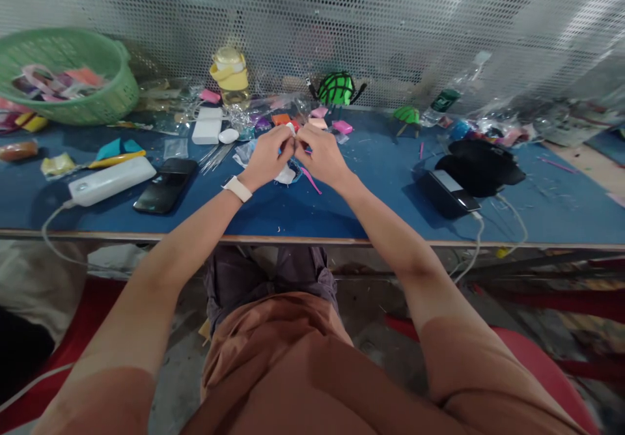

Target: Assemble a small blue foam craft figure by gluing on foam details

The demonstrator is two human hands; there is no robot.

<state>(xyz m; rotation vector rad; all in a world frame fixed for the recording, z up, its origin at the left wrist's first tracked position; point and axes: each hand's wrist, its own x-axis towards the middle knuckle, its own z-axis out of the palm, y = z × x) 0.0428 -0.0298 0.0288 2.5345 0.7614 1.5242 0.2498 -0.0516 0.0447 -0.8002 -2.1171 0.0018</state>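
Observation:
My left hand point(269, 155) and my right hand point(322, 152) meet fingertip to fingertip above the blue table. Both are closed in a pinch. A small whitish and red bit shows at the fingertips, with specks of blue by the fingers; what they grip is mostly hidden. Just below lies a crumpled white and blue piece point(286, 174), beside a thin pink tool point(311, 181). Behind the hands are an orange block point(281, 120), a peach block point(319, 123) and a pink block point(342, 126), with clear wrappers around them.
To the left are a phone point(166, 185), white power bank point(112, 181), white box point(208, 126), yellow-topped bottle point(230, 77) and green basket point(110, 93). A green domed figure point(336, 88) stands against the perforated metal screen. To the right are a black device point(446, 194) and plastic bottle point(446, 99).

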